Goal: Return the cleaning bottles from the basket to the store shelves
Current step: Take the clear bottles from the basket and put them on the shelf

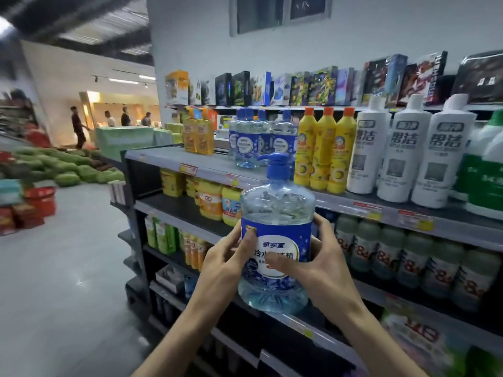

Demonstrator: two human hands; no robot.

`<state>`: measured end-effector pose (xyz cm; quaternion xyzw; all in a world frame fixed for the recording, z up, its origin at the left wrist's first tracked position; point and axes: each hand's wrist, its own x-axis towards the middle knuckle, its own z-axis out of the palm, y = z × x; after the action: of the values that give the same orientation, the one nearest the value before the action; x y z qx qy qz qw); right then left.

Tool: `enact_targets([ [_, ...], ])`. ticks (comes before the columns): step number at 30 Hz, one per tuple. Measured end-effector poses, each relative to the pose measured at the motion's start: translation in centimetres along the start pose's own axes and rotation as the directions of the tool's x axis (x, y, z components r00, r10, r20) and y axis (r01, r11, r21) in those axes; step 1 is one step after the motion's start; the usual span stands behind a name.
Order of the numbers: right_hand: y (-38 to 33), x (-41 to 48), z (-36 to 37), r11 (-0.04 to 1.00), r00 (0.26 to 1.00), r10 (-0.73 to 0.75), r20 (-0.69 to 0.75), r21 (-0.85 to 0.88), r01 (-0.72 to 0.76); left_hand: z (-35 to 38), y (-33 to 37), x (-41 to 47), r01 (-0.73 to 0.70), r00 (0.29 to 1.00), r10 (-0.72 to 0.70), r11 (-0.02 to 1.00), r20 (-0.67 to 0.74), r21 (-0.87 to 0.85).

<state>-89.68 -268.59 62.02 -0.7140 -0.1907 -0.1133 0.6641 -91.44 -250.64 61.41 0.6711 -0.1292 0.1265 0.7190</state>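
Observation:
I hold a clear blue pump bottle (276, 210) with a blue and white label upright in front of the shelves. My left hand (227, 261) grips its left side, thumb on the label. My right hand (315, 263) wraps the right side, thumb across the label front. Several matching blue bottles (247, 142) stand on the top grey shelf (168, 159), above and behind the held one. The basket is out of view.
Yellow bottles (324, 151) and white bottles (402, 151) stand to the right of the blue ones. Orange bottles (197, 136) stand to the left, with bare shelf in front. Lower shelves (185, 208) carry more cleaners. The aisle floor (68, 268) opens left; people stand far off.

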Motion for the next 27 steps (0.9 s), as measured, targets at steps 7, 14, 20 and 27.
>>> enact_targets([
  [7, -1.3, 5.7, 9.2, 0.994, 0.993, -0.107, 0.047, 0.015, 0.106, -10.3, 0.9, 4.5, -0.067, 0.998, 0.067, 0.997, 0.009, 0.028],
  [14, -0.3, 12.2, 15.3, 0.99, 0.99, -0.138, 0.019, 0.005, 0.138, -17.0, 0.6, 10.4, -0.123, 0.992, 0.123, 0.992, 0.025, 0.037],
  [20, 1.5, 19.4, 17.6, 0.987, 0.987, -0.159, 0.019, 0.004, 0.158, -19.9, -0.8, 17.4, -0.165, 0.986, 0.164, 0.985, 0.025, 0.042],
  [27, 2.6, 29.9, 17.8, 0.968, 0.967, -0.25, 0.05, 0.003, 0.25, -21.6, -1.7, 27.7, -0.234, 0.972, 0.233, 0.969, 0.026, 0.073],
])
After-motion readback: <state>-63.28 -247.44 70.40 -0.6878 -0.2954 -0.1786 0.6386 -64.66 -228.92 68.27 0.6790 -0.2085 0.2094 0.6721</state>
